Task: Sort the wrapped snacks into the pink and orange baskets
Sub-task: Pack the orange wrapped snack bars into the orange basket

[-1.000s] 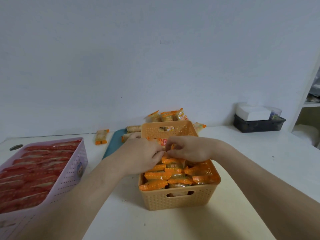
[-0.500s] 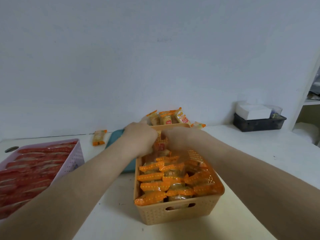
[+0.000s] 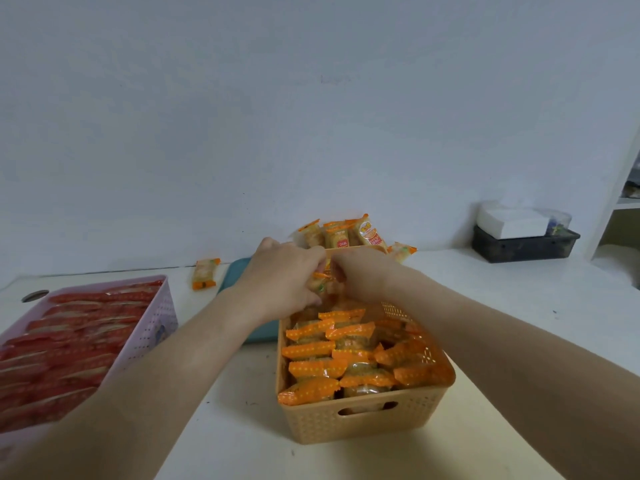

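Obs: left hand and right hand meet over the far end of the orange basket. The fingers of both are curled onto an orange packet pinched between them. Knuckles hide whether it is one packet or several; cannot tell. The basket sits mid-bench toward the near edge, and its near part is packed with overlapping rows of orange wrappers. The pink basket is at the left edge, holds red-wrapped snacks, and is well apart from both hands.

Step in hand (judged): seating the packet in the gap at the basket's far end.

Method notes:
- Lower it parallel to the rows already in, so it leans on its neighbour rather than lying across.
- Let one hand press the standing row toward the near wall to open a slot while the other hand slides the packet down.
- Grip lightly: the film looks slippery and the contents probably crush.
- Let go only once the packet rests against the row.

Left to do (judged): a cluster of packets waits just behind the basket's far wall, by the bench's far edge. A single packet lies beside the teal tray. All show orange trim, so they likely belong here. The basket is near full, so overflow is the risk.
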